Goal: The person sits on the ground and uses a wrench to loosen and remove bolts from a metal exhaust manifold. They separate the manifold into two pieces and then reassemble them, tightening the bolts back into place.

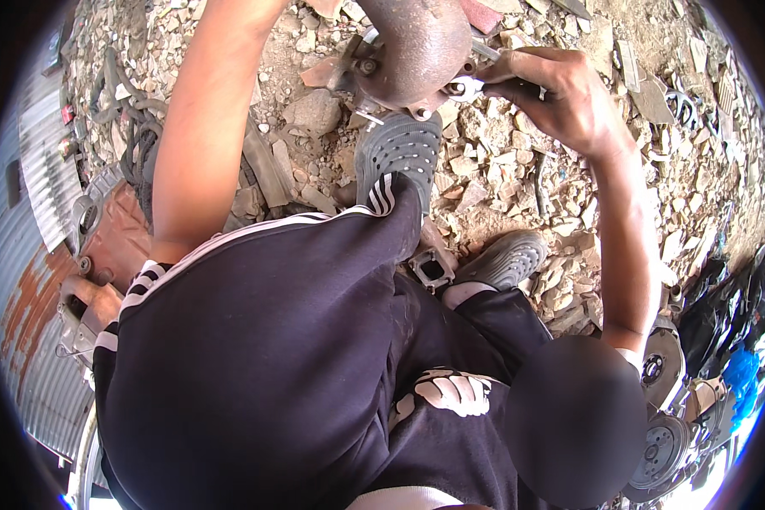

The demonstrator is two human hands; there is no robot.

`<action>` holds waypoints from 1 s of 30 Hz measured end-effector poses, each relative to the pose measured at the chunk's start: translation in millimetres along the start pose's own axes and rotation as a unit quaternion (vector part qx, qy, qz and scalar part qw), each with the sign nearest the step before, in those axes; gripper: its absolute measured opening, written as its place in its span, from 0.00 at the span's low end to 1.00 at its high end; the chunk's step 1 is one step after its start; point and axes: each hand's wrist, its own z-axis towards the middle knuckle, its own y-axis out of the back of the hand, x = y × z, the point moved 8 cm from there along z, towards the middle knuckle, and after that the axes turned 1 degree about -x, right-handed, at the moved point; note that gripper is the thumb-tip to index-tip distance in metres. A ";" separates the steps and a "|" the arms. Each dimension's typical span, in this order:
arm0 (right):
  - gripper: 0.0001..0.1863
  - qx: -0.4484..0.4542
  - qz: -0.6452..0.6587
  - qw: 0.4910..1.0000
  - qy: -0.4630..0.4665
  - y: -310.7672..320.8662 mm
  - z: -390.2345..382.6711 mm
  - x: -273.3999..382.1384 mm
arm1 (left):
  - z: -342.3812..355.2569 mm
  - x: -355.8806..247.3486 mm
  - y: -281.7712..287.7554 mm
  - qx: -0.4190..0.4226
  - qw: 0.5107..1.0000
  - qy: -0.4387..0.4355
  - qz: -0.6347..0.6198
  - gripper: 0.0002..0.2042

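Near the top edge, a rusty, curved metal pipe elbow (425,42) with a bolted flange stands above the rubble. My right hand (561,93) is closed around a silver wrench (474,87), whose end sits on a bolt (456,87) at the flange's right side. Another bolt (366,65) shows on the flange's left. My left forearm (208,119) reaches up past the top edge beside the elbow, so the left hand itself is out of the picture.
Broken stone (476,183) covers the ground. My grey clog (399,149) is just below the elbow, the other clog (506,259) farther right. A rusty housing (119,229) and black hoses (144,144) lie left; metal discs (659,450) and black plastic (722,302) lie right.
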 end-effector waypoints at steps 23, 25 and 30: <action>0.06 -0.074 -0.013 0.995 0.066 -1.2 -12.1 -9.0 | 3.7 -3.3 -10.1 -0.065 0.996 -0.066 0.014 0.21; 0.05 -0.117 -0.032 0.991 0.054 -14.3 -21.7 -8.3 | 0.7 -2.8 1.7 -0.016 1.000 -0.025 0.011 0.21; 0.07 -0.265 0.018 0.951 -0.158 -47.5 -59.4 -2.8 | -1.5 -3.8 1.3 -0.012 1.000 -0.008 0.007 0.20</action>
